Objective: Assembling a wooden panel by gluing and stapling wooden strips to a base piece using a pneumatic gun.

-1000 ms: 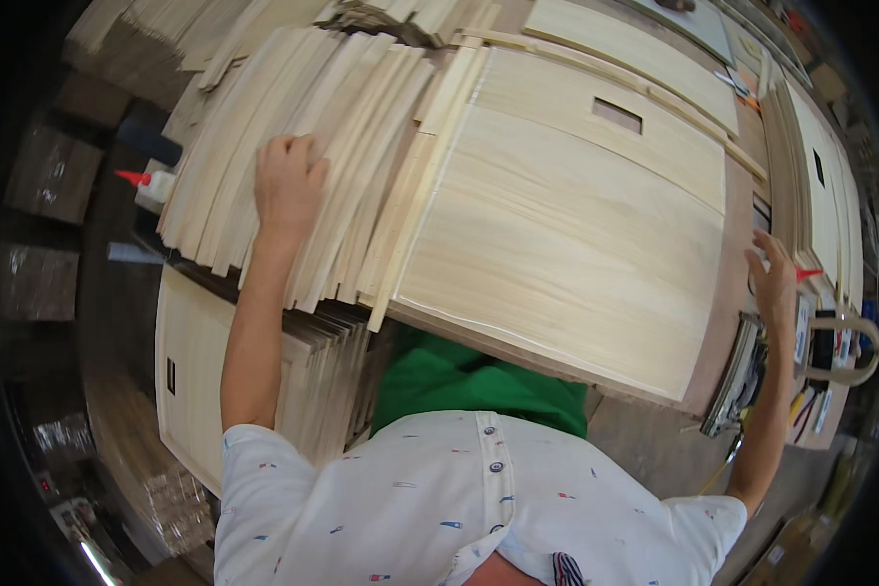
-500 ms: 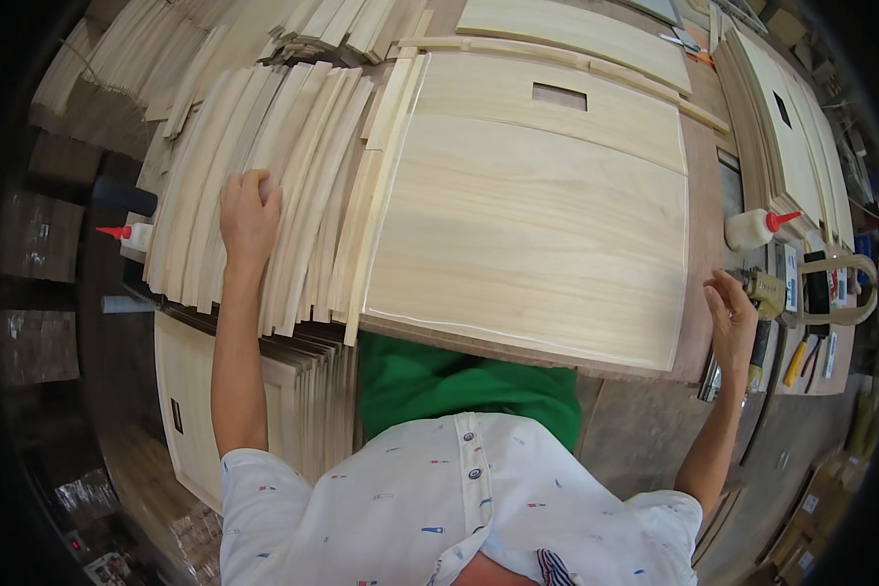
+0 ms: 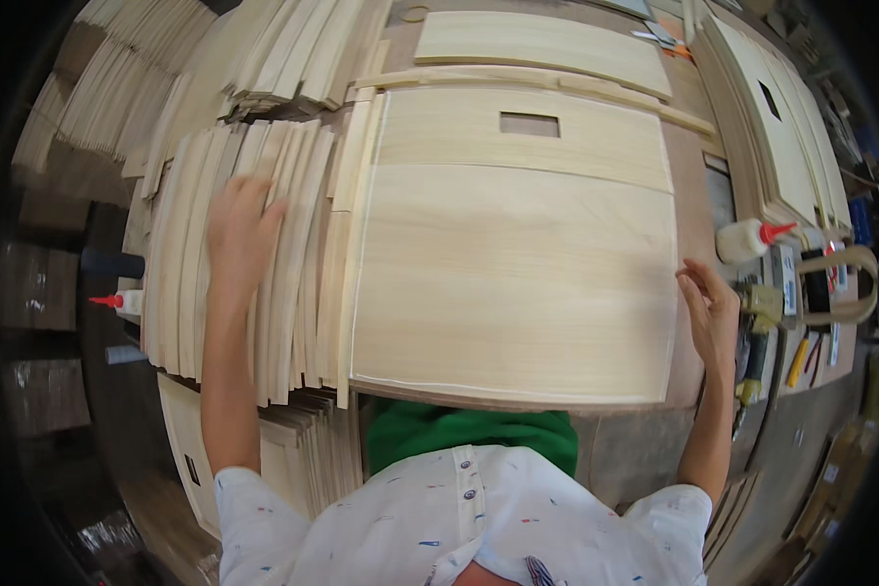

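Note:
A pale wooden panel [image 3: 518, 283] with a rectangular slot near its far edge lies flat before me. A thin white line, looking like glue, runs along its side and near edges. At its left, thin wooden strips [image 3: 181, 264] lie side by side in a row. My left hand [image 3: 234, 230] is over these strips, slightly blurred, its thumb apart from the bent fingers and nothing visible in it. Beside the panel's right edge hovers my right hand [image 3: 711, 308], fingers loosely bent and empty. A white glue bottle [image 3: 740, 241] with a red nozzle lies just beyond it.
Wooden battens [image 3: 547, 86] border the panel's far side. More slotted panels [image 3: 752, 107] are stacked at the far right. A nail gun [image 3: 760, 303] and a yellow-handled tool [image 3: 797, 361] lie right of my hand. Another red-tipped bottle [image 3: 127, 302] sits at the left edge.
The panel and strips appear lower in the picture as my view shifts. My left hand has stayed over the strips; my right hand is closer to the panel's right edge.

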Demonstrator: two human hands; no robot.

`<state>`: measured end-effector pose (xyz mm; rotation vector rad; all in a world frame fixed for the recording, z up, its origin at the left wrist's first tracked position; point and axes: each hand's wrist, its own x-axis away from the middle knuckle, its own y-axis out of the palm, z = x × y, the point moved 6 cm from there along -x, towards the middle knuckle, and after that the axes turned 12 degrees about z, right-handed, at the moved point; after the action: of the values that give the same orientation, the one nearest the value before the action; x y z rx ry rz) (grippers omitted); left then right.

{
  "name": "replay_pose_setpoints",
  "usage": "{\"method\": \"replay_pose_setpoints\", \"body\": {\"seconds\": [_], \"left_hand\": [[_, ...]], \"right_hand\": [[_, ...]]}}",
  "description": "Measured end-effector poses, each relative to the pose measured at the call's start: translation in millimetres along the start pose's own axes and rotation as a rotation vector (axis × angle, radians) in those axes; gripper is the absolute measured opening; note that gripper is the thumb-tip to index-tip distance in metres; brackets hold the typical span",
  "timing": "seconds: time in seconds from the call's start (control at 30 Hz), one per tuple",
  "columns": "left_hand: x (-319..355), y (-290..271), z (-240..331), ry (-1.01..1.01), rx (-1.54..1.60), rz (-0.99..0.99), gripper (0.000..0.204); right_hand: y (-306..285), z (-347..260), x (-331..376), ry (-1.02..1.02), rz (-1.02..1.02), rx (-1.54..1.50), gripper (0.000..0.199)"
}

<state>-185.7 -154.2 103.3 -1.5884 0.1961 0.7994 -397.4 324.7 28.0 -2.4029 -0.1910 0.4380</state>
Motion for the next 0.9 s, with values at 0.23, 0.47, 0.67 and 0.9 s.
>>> {"method": "replay_pose_setpoints", "body": {"seconds": [0.23,0.47,0.67,0.9], "left_hand": [[-100.7,109.9,-17.0,0.031,0.001,0.018,0.026],[-130.5,174.6,-42.9,-0.107,-0.26,-0.109,0.034],[-141.4,196.8,-69.3,-0.374,-0.045,0.009,0.027],[-102.8,142.7,-78.8,-1.05,0.909,0.133,0.016]], "right_hand": [[7.2,-4.8,-1.0,0.025,-0.054,0.059,0.022],[-6.2,17.5,20.8,0.148,-0.002,-0.005,0.023],[-11.2,17.8,33.7,0.205,-0.003,-0.018,0.023],[18.2,-55.1,11.3,0.137,-0.03,-0.245,0.025]]}}
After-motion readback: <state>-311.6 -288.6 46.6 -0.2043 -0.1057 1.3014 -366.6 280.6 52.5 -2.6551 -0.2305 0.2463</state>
